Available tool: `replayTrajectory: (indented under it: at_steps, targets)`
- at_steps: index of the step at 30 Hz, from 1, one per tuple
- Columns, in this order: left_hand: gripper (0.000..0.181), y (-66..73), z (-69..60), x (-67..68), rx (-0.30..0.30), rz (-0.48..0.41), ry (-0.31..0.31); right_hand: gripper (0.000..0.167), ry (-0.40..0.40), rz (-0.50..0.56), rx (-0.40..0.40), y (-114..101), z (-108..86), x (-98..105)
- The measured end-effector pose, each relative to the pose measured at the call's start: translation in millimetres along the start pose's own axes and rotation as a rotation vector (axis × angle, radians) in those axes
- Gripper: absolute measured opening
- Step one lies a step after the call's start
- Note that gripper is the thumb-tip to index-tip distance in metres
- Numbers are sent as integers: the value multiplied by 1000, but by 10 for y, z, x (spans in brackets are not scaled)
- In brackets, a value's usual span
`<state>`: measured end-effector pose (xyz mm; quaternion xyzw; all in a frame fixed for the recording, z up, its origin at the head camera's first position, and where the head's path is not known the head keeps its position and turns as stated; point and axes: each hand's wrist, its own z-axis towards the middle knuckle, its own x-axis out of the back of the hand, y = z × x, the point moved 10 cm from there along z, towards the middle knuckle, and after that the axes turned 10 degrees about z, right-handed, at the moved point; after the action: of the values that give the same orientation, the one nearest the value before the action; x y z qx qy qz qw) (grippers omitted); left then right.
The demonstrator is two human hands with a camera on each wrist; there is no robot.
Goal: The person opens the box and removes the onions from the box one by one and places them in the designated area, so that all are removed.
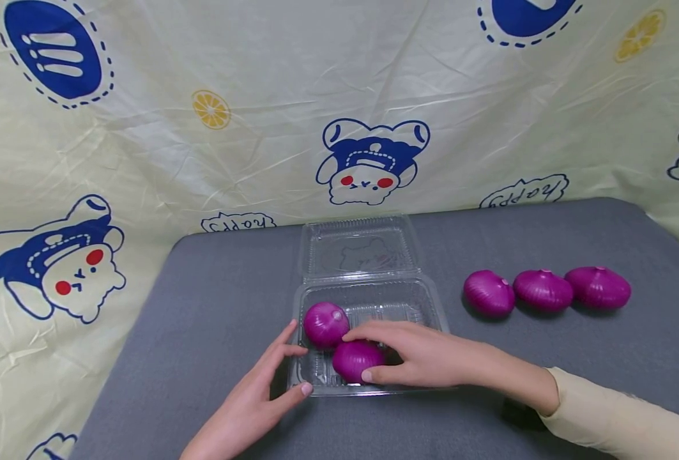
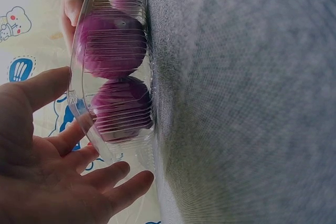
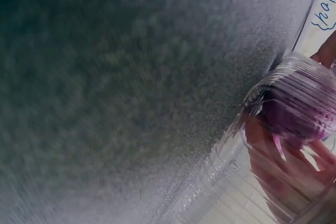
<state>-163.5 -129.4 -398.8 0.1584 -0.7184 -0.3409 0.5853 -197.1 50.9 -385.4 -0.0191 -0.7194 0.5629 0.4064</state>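
Observation:
A clear plastic clamshell container (image 1: 419, 295) lies with its lid folded back. Two purple onions sit in its left part: one onion (image 1: 325, 324) towards the back, another onion (image 1: 355, 361) in front of it. My right hand (image 1: 425, 354) grips the front onion between thumb and fingers, down inside the container. At the container's left side is my left hand (image 1: 259, 383), fingers spread, with fingertips at the rim. Through the ribbed wall, the left wrist view shows both onions close together. In the right wrist view, the wall partly blurs the right hand (image 3: 283, 177).
To the container's right, three more purple onions stand in a row: a near-left onion (image 1: 488, 294), a middle onion (image 1: 543, 291) and a right onion (image 1: 598, 288). The grey cloth-covered table (image 1: 213, 294) ends at a printed curtain (image 1: 259, 166) behind.

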Motion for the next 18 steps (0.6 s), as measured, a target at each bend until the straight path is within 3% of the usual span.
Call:
replayTrajectory:
  at_steps: [5,9,18]
  targets:
    - [41,5,-8,0,0,-2,-1,56,-34,60,-49,60,14,-37]
    - [40,2,-3,-12,3,-9,-8,52,-20,94,-35,58,7,-31]
    - [40,7,-16,1,7,6,5,51,121,167,52,-17,-38,103]
